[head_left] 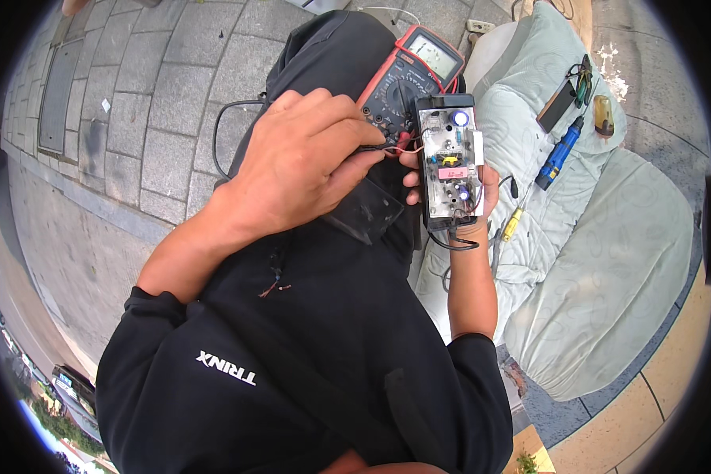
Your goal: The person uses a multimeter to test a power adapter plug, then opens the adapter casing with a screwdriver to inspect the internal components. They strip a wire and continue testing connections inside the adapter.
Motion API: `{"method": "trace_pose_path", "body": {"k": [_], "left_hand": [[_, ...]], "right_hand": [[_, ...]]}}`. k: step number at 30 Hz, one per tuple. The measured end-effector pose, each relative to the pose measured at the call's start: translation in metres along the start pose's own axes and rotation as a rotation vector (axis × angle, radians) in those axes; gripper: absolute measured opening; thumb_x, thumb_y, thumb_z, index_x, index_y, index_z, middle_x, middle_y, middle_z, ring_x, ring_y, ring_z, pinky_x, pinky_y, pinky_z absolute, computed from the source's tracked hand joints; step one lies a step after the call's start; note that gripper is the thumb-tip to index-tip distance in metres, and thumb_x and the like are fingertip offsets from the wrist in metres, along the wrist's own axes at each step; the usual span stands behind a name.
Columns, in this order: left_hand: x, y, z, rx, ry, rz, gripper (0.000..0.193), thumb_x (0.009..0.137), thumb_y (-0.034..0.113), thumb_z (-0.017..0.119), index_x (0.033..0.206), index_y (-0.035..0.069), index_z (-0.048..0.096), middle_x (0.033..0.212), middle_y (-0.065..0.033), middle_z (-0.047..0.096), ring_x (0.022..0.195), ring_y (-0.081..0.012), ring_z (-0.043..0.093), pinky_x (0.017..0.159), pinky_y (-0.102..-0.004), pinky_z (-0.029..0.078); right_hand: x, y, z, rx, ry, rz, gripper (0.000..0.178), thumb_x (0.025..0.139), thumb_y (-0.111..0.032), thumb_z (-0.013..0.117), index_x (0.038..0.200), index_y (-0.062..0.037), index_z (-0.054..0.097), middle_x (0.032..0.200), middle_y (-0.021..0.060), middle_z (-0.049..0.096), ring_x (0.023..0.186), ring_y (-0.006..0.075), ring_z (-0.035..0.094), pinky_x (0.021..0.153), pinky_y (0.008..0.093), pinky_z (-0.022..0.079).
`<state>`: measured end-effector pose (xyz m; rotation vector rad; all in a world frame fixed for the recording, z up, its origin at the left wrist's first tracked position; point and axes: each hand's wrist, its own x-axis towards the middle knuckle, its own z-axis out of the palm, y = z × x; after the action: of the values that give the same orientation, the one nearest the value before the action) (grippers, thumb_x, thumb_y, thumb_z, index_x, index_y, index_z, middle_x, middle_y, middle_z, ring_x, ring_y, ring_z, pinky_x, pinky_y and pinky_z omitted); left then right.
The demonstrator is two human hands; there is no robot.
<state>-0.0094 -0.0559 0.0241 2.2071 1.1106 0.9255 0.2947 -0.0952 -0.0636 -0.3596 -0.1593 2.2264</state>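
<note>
My right hand (pixel 488 189) grips an opened black case from beneath; in it a bare circuit board (pixel 454 170) faces up, with round capacitors and a pink-labelled part. Beside it, a red and grey multimeter (pixel 419 67) leans on my thigh, its display lit. My left hand (pixel 312 154) is closed, thumb and fingertips pinching a thin black test probe (pixel 375 148) whose end reaches toward the board's left edge. A red lead (pixel 404 142) lies close to that end. Whether the probe touches anything, I cannot tell. A black cord (pixel 454 243) loops below the case.
On a pale green cushion (pixel 521 150) to the right lie a blue screwdriver-like tool (pixel 559 154), a yellow-handled piece (pixel 512 225), a dark flat block (pixel 558 107) and a small brown bottle-like item (pixel 603 116). Grey paving (pixel 166 103) spreads out on the left. Bare wire ends (pixel 275 289) hang over my lap.
</note>
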Motion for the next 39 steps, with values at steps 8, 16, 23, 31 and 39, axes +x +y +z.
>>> {"method": "trace_pose_path", "body": {"k": [8,16,23,31,39], "left_hand": [[-0.006,-0.008,0.009,-0.128,0.004,-0.126,0.017,0.084,0.007,0.082,0.099,0.008,0.072,0.093,-0.0048,0.066,0.083,-0.0291,0.068,0.07,-0.0401,0.054],[-0.007,-0.01,0.005,-0.097,-0.068,-0.172,0.018,0.087,0.001,0.081,0.103,0.004,0.074,0.095,-0.0075,0.068,0.078,-0.0249,0.068,0.063,-0.0332,0.052],[0.002,0.001,0.003,-0.031,-0.11,-0.227,0.019,0.087,0.011,0.084,0.104,0.006,0.078,0.088,-0.0062,0.066,0.075,-0.0249,0.066,0.066,-0.0356,0.051],[0.015,0.0,0.015,-0.034,-0.088,-0.21,0.016,0.084,0.017,0.088,0.096,0.009,0.081,0.079,-0.0032,0.065,0.07,-0.0228,0.062,0.066,-0.034,0.045],[0.038,0.0,0.004,0.214,-0.079,0.015,0.022,0.082,0.005,0.081,0.103,0.009,0.079,0.083,-0.0023,0.07,0.067,-0.0226,0.063,0.064,-0.0344,0.046]], "right_hand": [[-0.004,-0.004,0.014,-0.26,0.129,-0.033,0.094,0.099,-0.054,0.058,0.156,0.0168,0.035,0.146,0.0418,0.053,0.127,0.052,0.065,0.102,0.0556,0.059],[-0.016,-0.013,0.009,-0.447,0.307,-0.016,0.079,0.1,-0.045,0.06,0.15,0.015,0.048,0.137,0.0317,0.066,0.119,0.0452,0.071,0.099,0.0517,0.061],[-0.016,-0.013,0.007,-0.675,0.448,-0.124,0.05,0.103,-0.036,0.059,0.122,0.0088,0.071,0.107,0.013,0.077,0.093,0.0174,0.073,0.083,0.0298,0.057],[-0.015,-0.017,0.013,-0.748,0.378,-0.105,0.048,0.103,-0.034,0.056,0.119,0.0084,0.071,0.102,0.0118,0.076,0.083,0.0133,0.07,0.073,0.0275,0.055],[-0.013,-0.016,0.016,-0.749,0.381,-0.146,0.044,0.103,-0.036,0.058,0.109,0.0058,0.072,0.089,0.0094,0.073,0.069,0.0109,0.066,0.06,0.0257,0.054]]}}
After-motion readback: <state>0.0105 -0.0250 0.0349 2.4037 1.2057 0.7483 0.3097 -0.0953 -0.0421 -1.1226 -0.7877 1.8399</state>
